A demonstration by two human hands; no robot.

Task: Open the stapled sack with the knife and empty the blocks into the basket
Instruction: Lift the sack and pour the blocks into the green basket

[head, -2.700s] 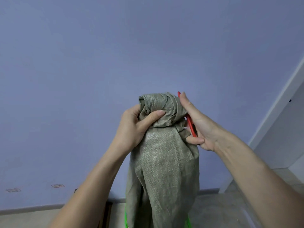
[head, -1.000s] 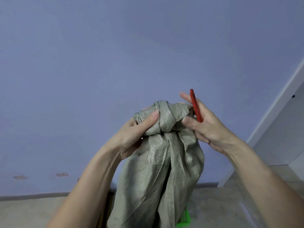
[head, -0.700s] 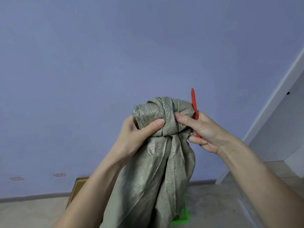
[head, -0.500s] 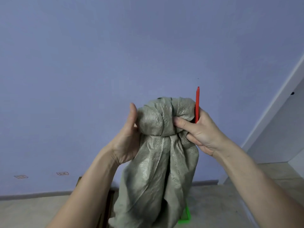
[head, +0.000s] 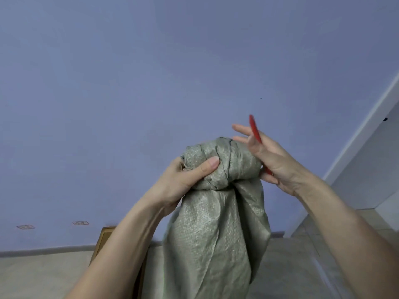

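Note:
A grey-green woven sack [head: 216, 240] hangs in front of me, its upper end rolled into a thick bundle at chest height. My left hand [head: 183, 182] grips the left side of that roll, thumb across the front. My right hand [head: 267, 160] is at the roll's right end, holding the red knife [head: 254, 130] in its palm, which points up and away. Two of its fingers are stretched out above the roll, off the fabric. The basket and the blocks are hidden behind the sack.
A plain lilac wall [head: 151, 83] fills the background, with two sockets [head: 79, 223] low on the left. A wooden board [head: 101, 240] leans near the floor behind my left arm. A white door frame [head: 367, 126] runs up the right side.
My right hand has let go of the roll and opened its fingers above it, the knife tilted left. My left thumb has come back over the front of the roll. The green basket has dropped out of sight.

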